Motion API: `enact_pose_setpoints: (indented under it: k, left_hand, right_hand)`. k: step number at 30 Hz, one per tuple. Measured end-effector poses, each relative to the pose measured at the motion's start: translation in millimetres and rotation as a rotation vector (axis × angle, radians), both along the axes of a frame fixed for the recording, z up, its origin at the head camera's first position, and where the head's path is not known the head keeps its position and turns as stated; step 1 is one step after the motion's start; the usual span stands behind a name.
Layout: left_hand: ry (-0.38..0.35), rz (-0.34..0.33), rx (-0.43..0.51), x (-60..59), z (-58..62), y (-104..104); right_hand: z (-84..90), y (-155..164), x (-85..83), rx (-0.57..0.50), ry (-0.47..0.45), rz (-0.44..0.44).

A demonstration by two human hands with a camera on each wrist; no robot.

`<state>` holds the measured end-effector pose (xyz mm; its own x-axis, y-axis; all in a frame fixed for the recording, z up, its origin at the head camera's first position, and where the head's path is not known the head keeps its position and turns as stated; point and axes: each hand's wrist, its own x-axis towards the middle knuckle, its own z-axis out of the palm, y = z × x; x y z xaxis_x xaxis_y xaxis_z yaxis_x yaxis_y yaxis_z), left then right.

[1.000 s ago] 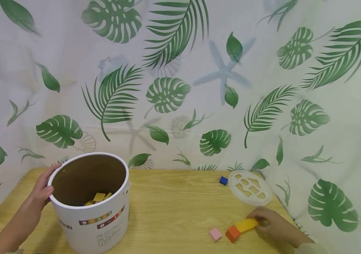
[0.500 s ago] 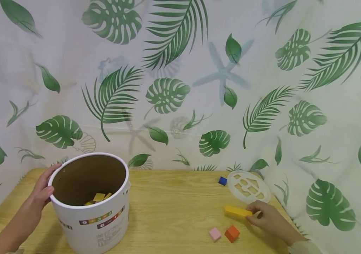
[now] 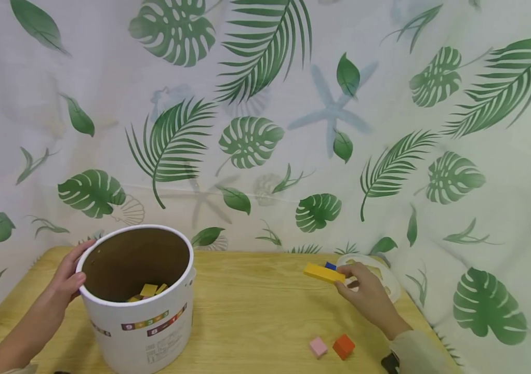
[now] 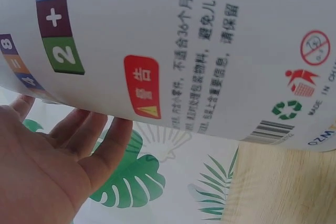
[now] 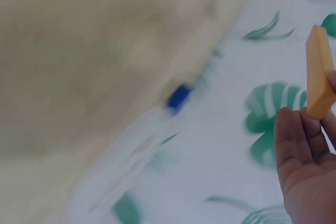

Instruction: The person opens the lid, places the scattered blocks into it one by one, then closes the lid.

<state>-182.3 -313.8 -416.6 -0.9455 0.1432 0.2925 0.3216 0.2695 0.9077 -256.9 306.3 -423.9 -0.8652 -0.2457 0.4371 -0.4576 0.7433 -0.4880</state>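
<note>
My right hand (image 3: 363, 291) pinches one end of a long yellow block (image 3: 323, 273) and holds it in the air above the table's far right part. The same yellow block (image 5: 320, 74) shows at my fingertips in the blurred right wrist view. My left hand (image 3: 66, 278) rests with straight fingers against the left wall of a white bucket (image 3: 141, 322); the left wrist view shows those fingers (image 4: 89, 140) flat on the bucket's printed wall (image 4: 210, 51). Several yellow blocks (image 3: 148, 291) lie inside the bucket.
A pink cube (image 3: 317, 347) and an orange cube (image 3: 343, 346) lie near the wooden table's (image 3: 256, 311) front right. A small blue cube (image 3: 330, 266) and a white cut-out lid (image 3: 384, 280) sit behind my right hand. A leaf-print curtain (image 3: 265, 130) hangs behind.
My right hand has lifted the yellow block off the table beside the orange cube and carried it up and leftward, toward the far side. The left hand stays on the bucket.
</note>
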Motion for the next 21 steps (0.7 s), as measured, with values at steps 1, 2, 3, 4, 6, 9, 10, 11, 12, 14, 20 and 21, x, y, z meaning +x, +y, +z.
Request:
enact_pose_setpoints:
  k: [1,2,3,4,6,9,10,11,12,14,20,21]
  left_hand:
    - [-0.002,0.002,-0.008,0.3,0.2,0]
    - [-0.004,0.003,-0.012,0.7,-0.3,-1]
    - [-0.006,0.006,-0.058,3.8,-0.6,-1]
    - [-0.012,0.000,-0.041,4.0,-1.8,-2]
    - [-0.023,-0.014,0.002,3.9,-4.5,-2]
    - [0.002,-0.032,0.047,4.1,-8.4,-4]
    - [0.013,-0.039,0.054,4.3,-8.6,-4]
    - [0.032,-0.045,0.060,4.5,-8.7,-4]
    - [0.055,-0.047,0.045,5.3,-8.8,-5]
    - [0.060,-0.046,0.019,7.1,-6.2,-5]
    - [-0.005,-0.065,0.042,12.8,1.7,0]
    - [-0.006,-0.070,0.051,13.0,2.2,1]
  right_hand:
    - [3.9,-9,-2.4,-0.017,0.013,0.009]
    - [7.9,-19,-4.6,-0.034,0.023,0.016]
    - [11.7,-30,-6.9,-0.053,0.027,0.018]
    - [16.5,-41,-7.7,-0.078,0.025,0.022]
    - [27.1,-64,-8.7,-0.139,0.020,0.043]
    - [42.2,-99,-9.8,-0.233,0.031,0.109]
    - [47.5,-111,-9.6,-0.263,0.037,0.139]
    - [52.5,-122,-9.5,-0.293,0.043,0.172]
    - [57.5,-133,-9.2,-0.320,0.051,0.207]
    - [66.4,-155,-8.4,-0.363,0.059,0.278]
    - [90.3,-210,-4.9,-0.452,0.056,0.449]
    - [94.1,-218,-3.7,-0.460,0.063,0.469]
